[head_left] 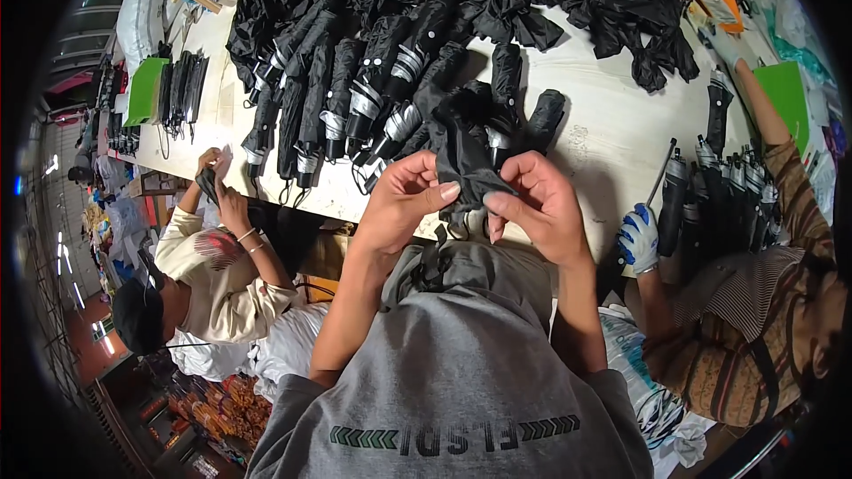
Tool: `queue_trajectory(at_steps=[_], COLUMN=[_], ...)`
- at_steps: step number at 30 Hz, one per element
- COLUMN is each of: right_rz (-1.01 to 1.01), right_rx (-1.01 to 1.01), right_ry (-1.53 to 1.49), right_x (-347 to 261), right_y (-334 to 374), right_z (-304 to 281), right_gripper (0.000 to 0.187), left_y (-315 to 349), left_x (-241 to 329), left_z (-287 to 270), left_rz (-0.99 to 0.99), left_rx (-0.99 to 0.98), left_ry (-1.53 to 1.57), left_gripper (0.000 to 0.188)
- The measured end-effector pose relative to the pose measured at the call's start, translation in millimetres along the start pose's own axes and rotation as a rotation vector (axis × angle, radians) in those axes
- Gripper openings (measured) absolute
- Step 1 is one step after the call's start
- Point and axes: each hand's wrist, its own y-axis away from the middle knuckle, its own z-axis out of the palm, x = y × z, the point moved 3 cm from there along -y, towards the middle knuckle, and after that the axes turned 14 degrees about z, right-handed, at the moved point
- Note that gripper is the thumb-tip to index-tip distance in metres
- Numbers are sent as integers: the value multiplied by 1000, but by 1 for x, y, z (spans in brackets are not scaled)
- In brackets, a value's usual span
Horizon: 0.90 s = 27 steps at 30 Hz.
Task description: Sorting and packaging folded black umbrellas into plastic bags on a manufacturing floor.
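The person's left hand (406, 200) and right hand (543, 200) each pinch, thumb against curled fingers, a piece of soft black cloth (470, 160) stretched between them, over the near edge of the pale, smooth tabletop (612, 133). Just beyond and to the left lie slim folded black umbrellas with silvery shafts (344, 80); crumpled black fabric bundles (612, 9) spread across the far side. At right, a co-worker's blue-and-white gloved hand (639, 235) is near upright folded black umbrellas (732, 191).

both hands (401, 200) (546, 202) in pinch grips, close together
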Motion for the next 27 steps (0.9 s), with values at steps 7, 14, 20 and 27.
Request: queue_trajectory(at_steps=[7, 14, 20, 27], right_rz=[-62, -155, -423, -187], right_rx=[217, 384, 426, 496], right_ry=[595, 715, 683, 795], right_x=[-10, -1, 1, -1], right_y=[-1, -6, -18, -16], right_z=[-2, 8, 19, 20], right_gripper=[17, 28, 30, 29], left_y=[-1, -1, -3, -1], left_x=[4, 3, 7, 7], left_z=[-4, -6, -13, -8], left_rz=[-133, -94, -18, -82], left_rx=[23, -77, -134, -35], left_ry=[64, -113, -200, -89], left_gripper=[7, 2, 5, 5])
